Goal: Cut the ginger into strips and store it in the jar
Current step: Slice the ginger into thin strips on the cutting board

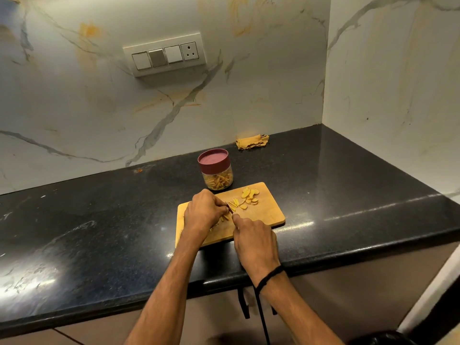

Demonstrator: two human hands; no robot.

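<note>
A wooden cutting board [266, 215] lies on the black counter. Ginger slices [250, 196] are piled at its far right, and thin ginger strips [234, 202] lie just left of them. My left hand [202, 211] presses down on ginger at the board's middle, fingers curled over it. My right hand [254, 239] grips a knife [231, 208], whose short blade touches the ginger by my left fingertips. Behind the board stands a glass jar [218, 179] with a maroon lid [213, 161] on it, partly filled with ginger strips.
A crumpled yellow cloth [252, 141] lies at the back of the black counter [99, 232] against the marble wall. A switch panel [165, 56] is on the wall above. The counter's front edge runs under my forearms.
</note>
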